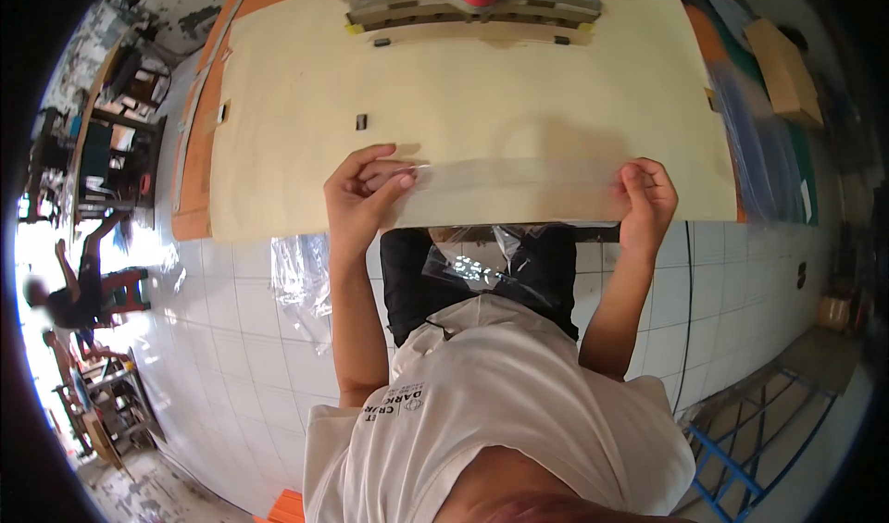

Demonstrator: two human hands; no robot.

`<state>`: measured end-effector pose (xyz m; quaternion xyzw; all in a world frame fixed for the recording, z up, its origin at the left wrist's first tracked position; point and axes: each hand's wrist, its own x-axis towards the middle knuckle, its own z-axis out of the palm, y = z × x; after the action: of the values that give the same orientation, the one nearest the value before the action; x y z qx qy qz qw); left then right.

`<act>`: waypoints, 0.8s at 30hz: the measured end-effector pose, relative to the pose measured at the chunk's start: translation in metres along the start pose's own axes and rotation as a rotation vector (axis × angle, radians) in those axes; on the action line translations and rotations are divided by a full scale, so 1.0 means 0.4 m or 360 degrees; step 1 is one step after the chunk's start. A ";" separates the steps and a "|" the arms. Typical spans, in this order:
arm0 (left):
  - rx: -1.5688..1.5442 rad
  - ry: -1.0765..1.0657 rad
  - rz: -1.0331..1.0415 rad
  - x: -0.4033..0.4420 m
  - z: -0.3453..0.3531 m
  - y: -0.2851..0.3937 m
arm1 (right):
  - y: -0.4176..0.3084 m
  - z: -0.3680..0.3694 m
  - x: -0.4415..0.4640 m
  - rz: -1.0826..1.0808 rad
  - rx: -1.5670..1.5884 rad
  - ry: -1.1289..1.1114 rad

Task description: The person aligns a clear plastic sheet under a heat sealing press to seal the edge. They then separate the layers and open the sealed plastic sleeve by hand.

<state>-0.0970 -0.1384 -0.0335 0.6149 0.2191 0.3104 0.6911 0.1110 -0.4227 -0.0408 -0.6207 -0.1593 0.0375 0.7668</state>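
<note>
A strip of clear plastic film [519,182] stretches between my two hands above the cream-coloured board on the table. My left hand [366,190] pinches its left end between thumb and fingers. At the other end, my right hand [648,194] has thumb and fingers closed on the film. Beneath lies the cream sheet [306,69], with a small dark block [362,122] on it beyond my left hand. At the far edge stands a metal device [472,9] with red knobs.
Clear plastic sheets [761,153] and a cardboard box [782,71] lie to the right. Loose clear film [301,278] hangs below the table's front edge at left. A blue metal frame [750,449] stands on the floor at right. Another person [79,292] sits far left.
</note>
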 end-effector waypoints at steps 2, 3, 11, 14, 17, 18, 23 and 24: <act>-0.0021 -0.0030 0.0012 0.007 -0.001 -0.002 | 0.002 0.001 0.003 0.0012 0.0013 0.0040; -0.0020 -0.0003 0.0011 0.007 0.000 -0.002 | 0.002 0.005 0.002 0.0009 0.0023 0.0120; -0.0022 -0.0101 0.0015 0.009 -0.004 -0.001 | -0.005 0.015 -0.002 0.0003 0.0028 0.0198; -0.0126 -0.0136 -0.0013 0.015 -0.009 0.000 | 0.000 0.008 0.001 -0.0019 0.0034 0.0173; -0.0188 -0.0106 0.0064 0.014 -0.011 -0.005 | -0.001 0.001 -0.003 -0.0027 0.0034 0.0118; -0.0188 -0.0121 0.0054 0.014 -0.011 -0.006 | -0.007 0.006 -0.003 -0.0016 0.0036 0.0089; -0.0117 0.0072 0.0119 0.009 -0.013 -0.011 | 0.003 0.005 -0.003 -0.0042 -0.0015 0.0045; -0.0114 0.0117 0.0144 0.009 -0.011 -0.013 | 0.000 0.008 -0.003 -0.0049 -0.0058 0.0013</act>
<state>-0.0967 -0.1330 -0.0390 0.5873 0.2051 0.3714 0.6893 0.1090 -0.4199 -0.0404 -0.6321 -0.1664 0.0203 0.7566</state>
